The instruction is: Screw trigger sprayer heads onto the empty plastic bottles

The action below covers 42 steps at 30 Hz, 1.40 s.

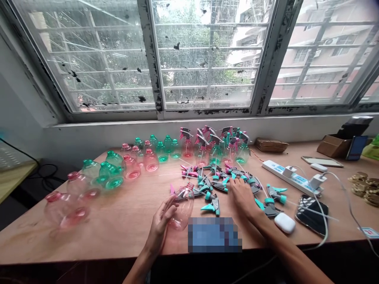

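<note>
My left hand (162, 217) is wrapped round a clear pink spray bottle (181, 209), which has no spray head on it and tilts a little to the right. Over the pile of loose trigger spray heads (214, 183), my right hand (241, 193) bends its fingers down among the grey, turquoise and pink pieces. Its fingertips are closed in, and what they grip is hidden. One turquoise and grey spray head (212, 204) lies apart, just right of the held bottle.
Pink and green open bottles (114, 169) stand in rows at the left. Bottles with spray heads fitted (216, 146) stand at the back. To the right are a power strip (290, 177) with cables, a phone (312, 215), a white case (284, 223) and a cardboard box (331, 146).
</note>
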### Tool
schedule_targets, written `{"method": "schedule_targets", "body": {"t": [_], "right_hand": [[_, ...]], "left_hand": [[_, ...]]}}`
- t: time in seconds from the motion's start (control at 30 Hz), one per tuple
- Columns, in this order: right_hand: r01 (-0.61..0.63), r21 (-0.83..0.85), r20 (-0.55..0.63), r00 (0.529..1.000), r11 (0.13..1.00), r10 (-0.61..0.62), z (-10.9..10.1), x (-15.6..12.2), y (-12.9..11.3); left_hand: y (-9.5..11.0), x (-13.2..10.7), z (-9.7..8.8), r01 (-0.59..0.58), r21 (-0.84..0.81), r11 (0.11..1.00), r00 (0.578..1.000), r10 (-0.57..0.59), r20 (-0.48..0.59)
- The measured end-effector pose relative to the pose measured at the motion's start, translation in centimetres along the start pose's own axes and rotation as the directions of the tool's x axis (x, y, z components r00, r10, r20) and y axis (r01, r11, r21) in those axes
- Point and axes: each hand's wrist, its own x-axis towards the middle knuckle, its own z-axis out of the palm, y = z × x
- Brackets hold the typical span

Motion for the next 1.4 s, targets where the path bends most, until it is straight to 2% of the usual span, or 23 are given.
{"method": "schedule_targets", "body": {"t": [0.17,0.27,0.33,0.4,0.47,0.57,0.67,0.8,1.0,1.1,1.23,1.3,1.4], "right_hand": [[0.031,0.046,-0.085,0.996,0.998,-0.027,-1.2,0.1,0.0],[0.058,0.132,-0.18,0.983,0.99,-0.033,-2.6,-0.9,-0.8],[0.111,0.278,-0.307,0.951,0.954,-0.021,-3.6,-1.8,-1.6],[0.217,0.404,-0.426,0.904,0.889,-0.027,-4.6,-2.8,-2.1],[0.316,0.402,-0.471,0.876,0.859,-0.102,-5.5,-3.7,-2.4],[0.369,0.269,-0.435,0.871,0.89,-0.23,-6.2,-4.9,-2.1],[0.374,0.198,-0.361,0.887,0.906,-0.288,-6.6,-5.7,-1.6],[0.379,0.16,-0.309,0.896,0.911,-0.318,-7.1,-6.0,-1.5],[0.369,0.139,-0.312,0.897,0.919,-0.313,-6.7,-6.1,-1.6],[0.382,0.155,-0.31,0.894,0.911,-0.323,-6.6,-6.3,-1.5],[0.438,0.237,-0.331,0.876,0.867,-0.352,-7.2,-6.6,-2.3],[0.435,0.322,-0.379,0.873,0.84,-0.307,-7.5,-6.8,-3.0],[0.403,0.494,-0.443,0.879,0.771,-0.177,-7.3,-7.1,-3.4]], "left_hand": [[-0.5,0.2,0.1,-0.017,-0.157,0.987,0.993,-0.002,-0.121],[-0.2,0.1,0.1,0.01,-0.204,0.979,0.99,-0.038,-0.133],[0.0,0.0,0.2,-0.003,-0.215,0.977,0.991,-0.025,-0.128],[0.2,-0.1,0.2,-0.032,-0.225,0.974,0.992,0.004,-0.123],[0.2,-0.3,0.2,-0.047,-0.23,0.972,0.995,0.026,-0.096],[0.0,-0.5,0.0,-0.084,-0.23,0.97,0.996,0.075,-0.048],[-0.1,-0.6,-0.1,-0.128,-0.224,0.966,0.992,0.123,-0.033],[0.0,-0.8,-0.1,-0.129,-0.215,0.968,0.991,0.131,-0.004],[0.3,-0.9,0.0,-0.156,-0.25,0.956,0.987,0.161,-0.001],[0.3,-0.9,0.0,-0.174,-0.218,0.96,0.984,0.18,0.009],[0.1,-0.9,0.1,-0.204,-0.138,0.969,0.959,0.226,0.17],[0.2,-0.9,0.2,-0.235,-0.091,0.968,0.938,0.25,0.241],[0.6,-1.2,0.4,-0.26,-0.047,0.964,0.921,0.262,0.288]]}}
